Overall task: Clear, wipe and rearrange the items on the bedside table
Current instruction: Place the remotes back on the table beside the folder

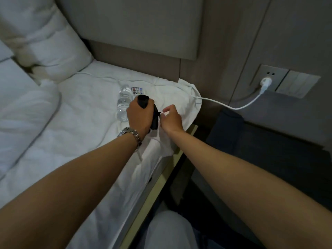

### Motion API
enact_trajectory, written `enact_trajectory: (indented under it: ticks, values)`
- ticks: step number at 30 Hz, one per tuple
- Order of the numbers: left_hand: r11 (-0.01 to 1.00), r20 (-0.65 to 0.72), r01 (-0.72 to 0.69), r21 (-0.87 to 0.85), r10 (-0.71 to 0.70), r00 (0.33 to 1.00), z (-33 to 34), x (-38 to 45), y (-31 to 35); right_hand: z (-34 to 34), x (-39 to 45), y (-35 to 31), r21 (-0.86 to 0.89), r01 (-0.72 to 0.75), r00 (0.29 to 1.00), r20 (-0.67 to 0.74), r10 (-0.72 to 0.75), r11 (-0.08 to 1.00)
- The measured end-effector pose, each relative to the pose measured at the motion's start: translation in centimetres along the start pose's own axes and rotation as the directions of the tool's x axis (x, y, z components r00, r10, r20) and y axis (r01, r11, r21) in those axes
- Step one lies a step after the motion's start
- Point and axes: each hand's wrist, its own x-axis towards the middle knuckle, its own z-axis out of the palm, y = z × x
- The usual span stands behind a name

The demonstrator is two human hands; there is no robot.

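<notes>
My left hand (139, 116), with a metal watch on its wrist, is closed around a black object (143, 101) over the bed's white sheet (86, 112); what the object is I cannot tell. My right hand (170, 118) sits just to its right, thumb and fingers pinching the object's lower black edge (156, 121). A clear water bottle (123, 100) lies on the sheet to the left of my left hand. Beyond it lies a small remote (137, 90) with coloured buttons. The dark bedside table (269, 146) stands to the right of the bed.
A white cable (230, 106) runs from the sheet across the gap to a plug (265, 82) in the wall socket above the table. White pillows (53, 47) are piled at the far left. The padded headboard (143, 29) rises behind. My knee (170, 230) is at the bottom.
</notes>
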Motion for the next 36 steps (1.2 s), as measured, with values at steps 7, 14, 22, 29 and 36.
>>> enact_trajectory:
  ticks: [7, 14, 22, 29, 36]
  values:
    - [0.998, -0.179, -0.025, 0.054, 0.034, 0.983, -3.9, 3.6, -0.7, 4.7, -0.2, -1.6, -0.268, 0.215, 0.976, 0.070, -0.204, 0.939]
    - [1.000, -0.207, 0.016, 0.025, -0.011, 0.978, -5.1, 5.1, -2.1, 6.5, 0.7, -1.9, -0.661, 0.311, 0.949, 0.178, -0.261, 0.683]
    - [0.999, -0.212, 0.048, 0.021, -0.043, 0.976, -4.8, 5.4, -2.7, 7.1, 1.9, -2.3, -0.719, 0.348, 0.917, 0.128, -0.377, 0.602]
    - [0.995, -0.227, 0.096, -0.004, -0.094, 0.969, -5.0, 5.5, -3.4, 7.7, 2.1, -2.3, -0.659, 0.395, 0.897, 0.126, -0.423, 0.641]
    - [0.993, -0.224, 0.115, 0.014, -0.109, 0.968, -5.1, 5.5, -3.9, 6.4, 2.3, -3.0, -0.360, 0.246, 0.966, 0.009, -0.260, 0.900]
